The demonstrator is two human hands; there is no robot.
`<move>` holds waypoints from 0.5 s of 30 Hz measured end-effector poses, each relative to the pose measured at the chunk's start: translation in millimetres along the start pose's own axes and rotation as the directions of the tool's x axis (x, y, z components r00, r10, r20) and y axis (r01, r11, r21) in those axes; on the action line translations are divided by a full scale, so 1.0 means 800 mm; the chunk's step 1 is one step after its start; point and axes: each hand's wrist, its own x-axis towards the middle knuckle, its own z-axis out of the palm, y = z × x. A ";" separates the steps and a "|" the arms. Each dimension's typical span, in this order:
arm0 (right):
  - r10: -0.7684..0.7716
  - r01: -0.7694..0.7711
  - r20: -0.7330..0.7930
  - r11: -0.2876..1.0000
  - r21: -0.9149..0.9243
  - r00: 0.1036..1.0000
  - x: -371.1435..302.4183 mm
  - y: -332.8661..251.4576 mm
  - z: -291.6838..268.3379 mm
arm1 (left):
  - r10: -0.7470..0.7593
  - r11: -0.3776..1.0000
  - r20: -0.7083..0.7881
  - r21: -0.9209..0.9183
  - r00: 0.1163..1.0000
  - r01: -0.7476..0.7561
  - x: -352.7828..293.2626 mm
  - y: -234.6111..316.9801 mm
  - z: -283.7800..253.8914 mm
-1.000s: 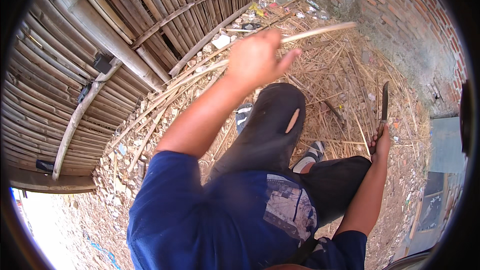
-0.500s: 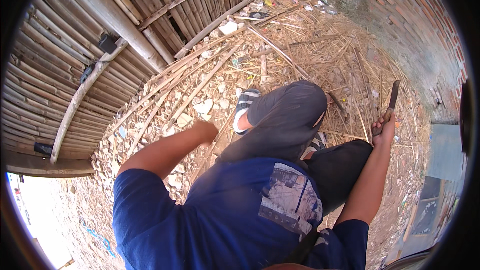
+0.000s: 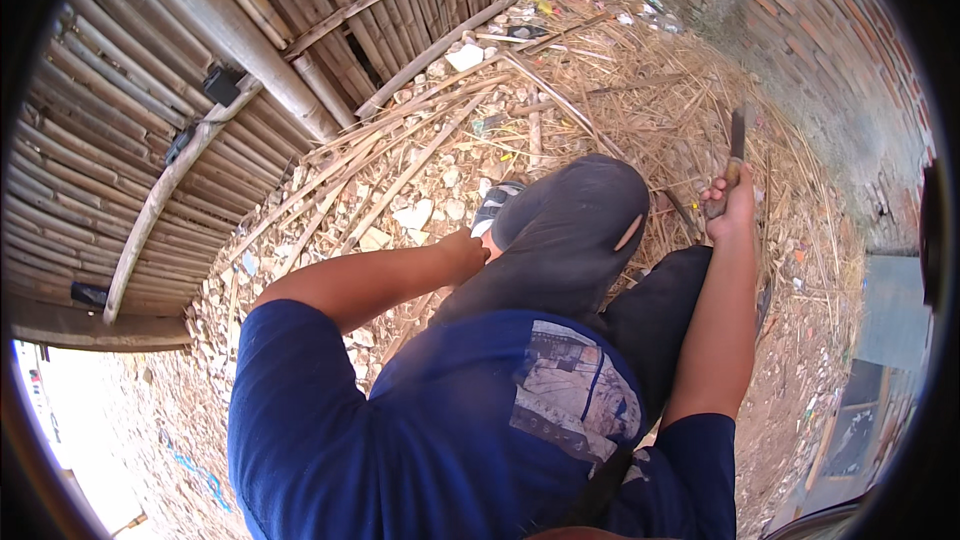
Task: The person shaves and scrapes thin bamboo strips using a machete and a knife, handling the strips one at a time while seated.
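Note:
In my right hand [image 3: 730, 210] I grip a machete [image 3: 738, 135] by its brown handle. Its dark blade points up and away, above the straw-covered ground. My left hand [image 3: 466, 257] is beside my lower left leg, near the ankle and against the dark trouser leg [image 3: 560, 250]. Its fingers look curled, but whatever they may hold is hidden. Below the trouser leg, a dark shoe with white stripes [image 3: 494, 202] rests on the stones.
Split bamboo strips [image 3: 410, 175] lie across stones and straw ahead of me. A bamboo wall [image 3: 120, 160] rises on the left, a brick wall [image 3: 830, 50] on the right. Litter [image 3: 545, 0] is scattered in the far corner. A grey panel [image 3: 890, 305] stands at the right.
My right hand has moved left and away from me with the machete, whose blade now stands more upright. My left hand has moved right, to my lower leg.

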 end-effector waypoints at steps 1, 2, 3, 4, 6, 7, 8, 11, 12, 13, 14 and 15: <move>0.009 -0.009 0.009 0.999 -0.035 1.000 -0.001 0.002 0.004 | 0.011 1.000 -0.024 0.010 1.000 -0.011 -0.003 -0.006 -0.009; 0.005 -0.005 0.008 0.998 -0.070 1.000 -0.002 0.004 0.003 | 0.023 1.000 -0.049 0.019 0.999 -0.022 -0.007 -0.012 -0.016; -0.016 0.014 -0.011 0.993 -0.114 1.000 -0.007 0.003 0.001 | -0.004 1.000 -0.046 -0.027 0.999 0.002 -0.009 -0.015 -0.021; -0.036 0.031 -0.028 0.987 -0.159 0.999 -0.014 -0.001 0.001 | -0.031 0.997 -0.041 -0.075 0.999 0.028 -0.012 -0.020 -0.023; -0.091 0.081 -0.033 0.969 -0.232 0.995 -0.021 -0.009 -0.010 | -0.025 0.998 0.080 -0.056 0.997 0.030 -0.020 -0.033 -0.034; -0.097 0.083 -0.051 0.970 -0.230 0.994 -0.022 -0.013 -0.020 | -0.045 0.996 0.046 -0.079 0.998 0.049 -0.025 -0.038 -0.041; -0.101 0.084 -0.067 0.970 -0.227 0.993 -0.023 -0.018 -0.029 | -0.067 0.992 0.014 -0.104 0.998 0.068 -0.033 -0.043 -0.048; -0.108 0.089 -0.092 0.978 -0.189 0.990 -0.019 -0.019 -0.051 | -0.092 0.986 -0.087 -0.148 0.992 0.079 -0.049 -0.060 -0.076; -0.109 0.088 -0.106 0.979 -0.183 0.988 -0.014 -0.018 -0.051 | -0.097 0.987 -0.063 -0.138 0.993 0.087 -0.047 -0.065 -0.085; -0.109 0.087 -0.120 0.980 -0.177 0.987 -0.008 -0.018 -0.050 | -0.101 0.987 -0.039 -0.127 0.994 0.095 -0.043 -0.071 -0.091; -0.094 0.074 -0.131 0.986 -0.153 0.987 0.000 -0.015 -0.050 | -0.113 0.984 0.018 -0.139 0.993 0.114 -0.039 -0.073 -0.092; -0.088 0.071 -0.148 0.990 -0.119 0.985 -0.001 -0.021 -0.050 | -0.096 0.985 0.006 -0.144 0.995 0.096 -0.031 -0.074 -0.095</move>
